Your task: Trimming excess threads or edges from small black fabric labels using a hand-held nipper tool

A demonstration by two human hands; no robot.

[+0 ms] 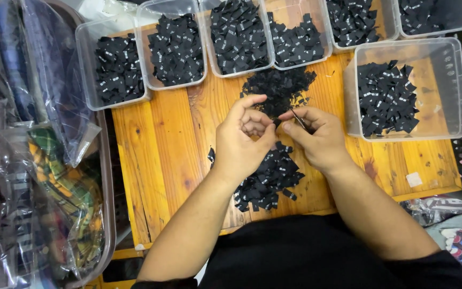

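Centrally, above the wooden table [161,160], the left hand [241,142] and the right hand [316,136] meet, fingers curled, pinching small black labels [277,122]; the right also grips thin scissors [299,120]. Label piles [268,179] lie beneath; clear tubs [455,85] line the table's far edge.

We see a row of clear bins [114,68] of black tags along the far edge of our wooden table [151,160], one larger bin [407,93] at right, bagged plaid cloth [62,187] at left.
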